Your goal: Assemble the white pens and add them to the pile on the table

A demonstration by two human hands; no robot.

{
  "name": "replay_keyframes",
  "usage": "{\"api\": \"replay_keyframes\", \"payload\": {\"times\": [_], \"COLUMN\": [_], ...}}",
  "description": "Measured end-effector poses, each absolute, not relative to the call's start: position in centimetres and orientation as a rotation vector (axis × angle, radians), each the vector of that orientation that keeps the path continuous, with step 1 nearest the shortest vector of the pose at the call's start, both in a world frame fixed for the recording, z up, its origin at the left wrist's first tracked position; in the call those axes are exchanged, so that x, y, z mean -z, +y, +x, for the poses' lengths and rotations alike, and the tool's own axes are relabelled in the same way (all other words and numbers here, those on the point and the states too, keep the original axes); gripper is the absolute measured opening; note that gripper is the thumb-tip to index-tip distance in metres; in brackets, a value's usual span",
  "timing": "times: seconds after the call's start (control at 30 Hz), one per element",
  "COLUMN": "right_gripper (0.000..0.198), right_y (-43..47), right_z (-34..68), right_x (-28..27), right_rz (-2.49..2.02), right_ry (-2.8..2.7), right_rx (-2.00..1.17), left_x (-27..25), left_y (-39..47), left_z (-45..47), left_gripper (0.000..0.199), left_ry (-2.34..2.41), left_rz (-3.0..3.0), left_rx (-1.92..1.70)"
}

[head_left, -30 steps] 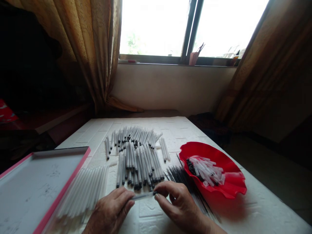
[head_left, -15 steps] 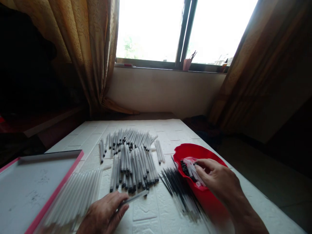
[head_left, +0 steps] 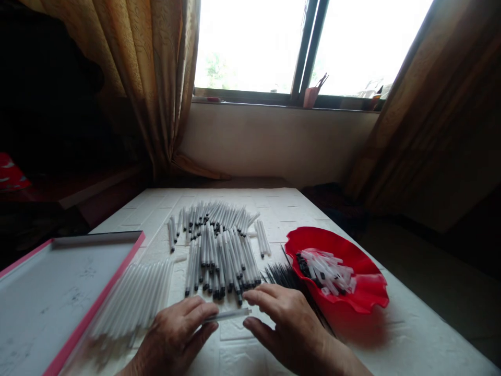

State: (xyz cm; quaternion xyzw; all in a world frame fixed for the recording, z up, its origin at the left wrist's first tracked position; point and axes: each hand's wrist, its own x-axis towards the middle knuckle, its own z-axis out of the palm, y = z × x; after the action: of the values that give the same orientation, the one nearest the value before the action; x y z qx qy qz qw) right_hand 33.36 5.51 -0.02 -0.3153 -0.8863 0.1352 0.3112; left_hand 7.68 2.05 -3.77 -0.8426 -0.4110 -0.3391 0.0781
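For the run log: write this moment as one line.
left hand: pinches clear plastic pen barrel | right hand: open at barrel's tip | red wavy-rimmed plastic bowl: right, untouched

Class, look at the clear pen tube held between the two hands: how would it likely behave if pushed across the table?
The pen tube looks round and slim, so it would probably roll. It seems thin hollow plastic, likely light. The left hand pinches one end and it stays straight, which suggests it is stiff.

Tray [head_left: 58, 292] left; tubes [head_left: 135, 300] beside it; pens [head_left: 219, 250] centre; bowl [head_left: 352, 271] right, refills [head_left: 284, 274] between.
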Motion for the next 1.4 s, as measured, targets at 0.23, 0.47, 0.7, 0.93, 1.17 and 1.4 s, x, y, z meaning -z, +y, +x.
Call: {"api": "replay_keyframes", "payload": {"times": [0.23,0.47,0.7,0.93,1.17,1.4], "right_gripper": [0.014,0.027,0.023,0.019,0.029,0.027], "right_y": [5.9,5.8,6.4,6.0,3.5,3.1], "right_z": [33.1,33.1,35.4,39.5,40.6,40.6], "right_x": [0.6,-0.3,-1.5,-0.8,1.8,2.9], "right_rz": [-0.822,-0.778,-0.836,-0.928,-0.85,-0.892], "right_ry": [-2.318,-2.333,-2.099,-1.67,-2.028,-2.175], "right_rx": [-0.535,-0.603,-0.496,-0.268,0.187,0.221], "left_x": [4.3,3.3,3.5,4.0,2.8,2.6], "left_y": [1.9,1.9,2.3,2.7,2.8,2.7], "left_z": [7.3,7.7,7.3,6.7,7.0,6.7], "left_gripper": [0.024,0.028,0.027,0.026,0.029,0.036], "left_ry": [-1.269,-1.197,-1.194,-1.237,-1.193,-1.195], "left_rz": [-2.518,-2.508,-2.479,-2.373,-2.388,-2.335], "left_rx": [1.004,1.01,1.057,1.116,1.15,1.124]}}
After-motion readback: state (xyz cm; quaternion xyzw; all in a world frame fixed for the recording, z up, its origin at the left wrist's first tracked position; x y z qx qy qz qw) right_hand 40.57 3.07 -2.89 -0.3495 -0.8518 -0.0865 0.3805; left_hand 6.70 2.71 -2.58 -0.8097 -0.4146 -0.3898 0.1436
